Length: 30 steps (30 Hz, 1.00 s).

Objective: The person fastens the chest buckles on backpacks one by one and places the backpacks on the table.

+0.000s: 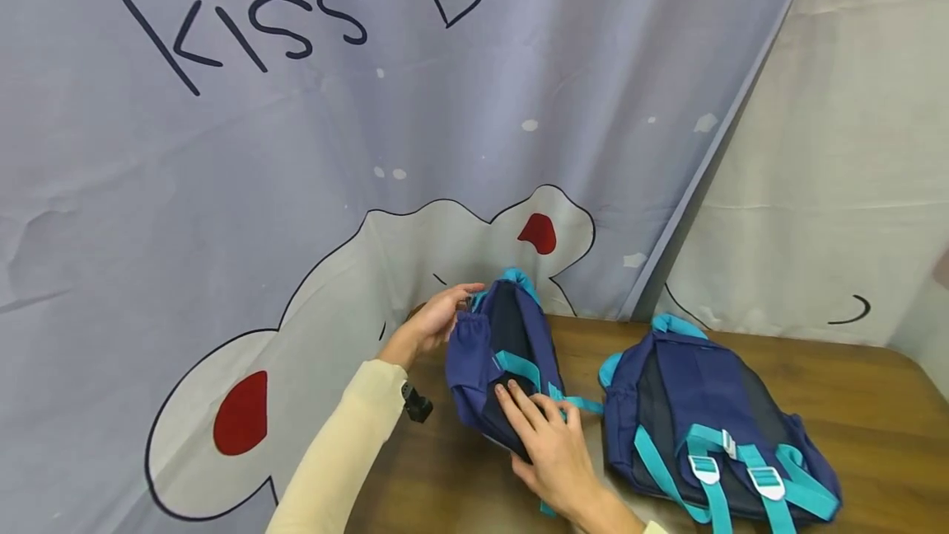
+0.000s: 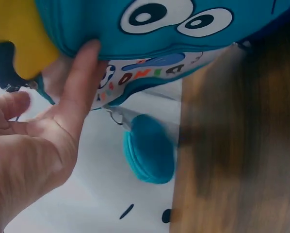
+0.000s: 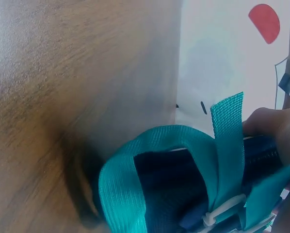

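Navy nylon with teal trim: a small backpack sits on the wooden table, tipped on its side so the strap face turns up and toward the person. Left hand is at the top end near the teal grab loop, fingers straight and spread against the printed front panel; the left wrist view shows the fingertips flat on that teal cartoon face, not curled round anything. Likely this props the pack from behind so it does not roll. Right hand lies open on the dark back panel, fingers extended across the teal shoulder strap, pressing down, probably to pin the pack in place. Right wrist view shows strap webbing and a white buckle close up.

Long axis runs from the near table edge toward the curtain; top end points away, at the curtain, base toward the person.

Second backpack, same colours, lies flat just beside on the right, straps up, untouched.
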Each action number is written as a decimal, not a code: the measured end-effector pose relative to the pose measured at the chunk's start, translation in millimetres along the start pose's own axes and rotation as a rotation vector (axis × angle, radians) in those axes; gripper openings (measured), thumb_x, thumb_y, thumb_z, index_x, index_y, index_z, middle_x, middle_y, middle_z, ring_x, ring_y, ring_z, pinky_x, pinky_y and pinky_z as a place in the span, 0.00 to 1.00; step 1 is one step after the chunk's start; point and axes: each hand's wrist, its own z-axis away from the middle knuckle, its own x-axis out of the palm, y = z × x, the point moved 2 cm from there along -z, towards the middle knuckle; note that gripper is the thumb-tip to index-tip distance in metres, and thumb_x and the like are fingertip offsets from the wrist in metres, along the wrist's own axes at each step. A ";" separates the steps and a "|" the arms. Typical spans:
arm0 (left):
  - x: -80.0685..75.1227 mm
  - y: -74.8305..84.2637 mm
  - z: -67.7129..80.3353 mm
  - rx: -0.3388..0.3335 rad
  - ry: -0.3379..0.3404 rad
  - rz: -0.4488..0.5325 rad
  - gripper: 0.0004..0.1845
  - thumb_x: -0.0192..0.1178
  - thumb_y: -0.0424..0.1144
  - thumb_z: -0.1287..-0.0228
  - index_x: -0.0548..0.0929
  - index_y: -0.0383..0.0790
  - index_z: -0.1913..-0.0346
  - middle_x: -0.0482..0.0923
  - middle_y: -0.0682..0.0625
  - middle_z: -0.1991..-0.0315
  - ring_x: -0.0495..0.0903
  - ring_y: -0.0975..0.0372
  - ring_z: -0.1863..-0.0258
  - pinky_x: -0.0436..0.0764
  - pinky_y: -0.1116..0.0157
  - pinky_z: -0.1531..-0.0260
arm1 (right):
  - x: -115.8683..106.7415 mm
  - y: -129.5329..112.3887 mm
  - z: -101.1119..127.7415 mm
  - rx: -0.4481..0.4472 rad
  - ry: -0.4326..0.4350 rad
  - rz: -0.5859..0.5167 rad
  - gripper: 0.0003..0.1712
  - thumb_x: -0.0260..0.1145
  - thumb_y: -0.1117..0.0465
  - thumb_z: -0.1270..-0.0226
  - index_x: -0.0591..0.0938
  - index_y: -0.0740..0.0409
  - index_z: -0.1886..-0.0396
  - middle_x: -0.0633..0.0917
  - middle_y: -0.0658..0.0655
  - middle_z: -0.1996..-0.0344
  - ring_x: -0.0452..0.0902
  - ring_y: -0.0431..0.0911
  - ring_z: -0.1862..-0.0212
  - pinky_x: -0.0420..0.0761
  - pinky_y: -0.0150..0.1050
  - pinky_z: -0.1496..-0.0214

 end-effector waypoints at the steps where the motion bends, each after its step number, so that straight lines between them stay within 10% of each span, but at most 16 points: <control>1: -0.1 0.1 -0.5 0.000 -0.004 -0.019 0.24 0.41 0.50 0.22 0.66 0.51 0.28 0.76 0.44 0.50 0.79 0.66 0.74 0.81 0.69 0.73 | 0.9 0.3 0.2 -0.001 -0.007 0.004 0.63 0.82 0.53 0.70 0.65 0.50 0.26 0.74 0.54 0.32 0.75 0.51 0.50 0.69 0.53 0.56; 7: -1.3 -10.9 -5.2 -0.003 -0.054 -0.276 0.38 0.60 0.60 0.36 0.63 0.54 0.26 0.65 0.47 0.31 0.78 0.57 0.46 0.80 0.59 0.49 | 12.1 -1.4 8.5 -0.014 -0.074 -0.007 0.65 0.85 0.54 0.70 0.64 0.45 0.25 0.76 0.53 0.34 0.74 0.50 0.50 0.69 0.54 0.57; 14: -3.3 -30.8 -5.2 0.014 -0.074 -0.525 0.45 0.71 0.50 0.44 0.61 0.49 0.25 0.64 0.43 0.30 0.76 0.52 0.45 0.77 0.53 0.46 | 28.2 -1.8 21.2 -0.053 -0.081 -0.022 0.62 0.84 0.59 0.70 0.67 0.47 0.27 0.78 0.52 0.38 0.74 0.50 0.51 0.67 0.54 0.57; 30: 0.1 -84.2 -12.1 0.056 0.061 -0.666 0.39 0.67 0.38 0.40 0.63 0.38 0.28 0.68 0.37 0.33 0.71 0.43 0.37 0.71 0.46 0.39 | 53.0 -4.9 33.9 -0.110 -0.186 -0.009 0.36 0.74 0.63 0.48 0.77 0.42 0.36 0.81 0.49 0.42 0.74 0.52 0.46 0.70 0.61 0.52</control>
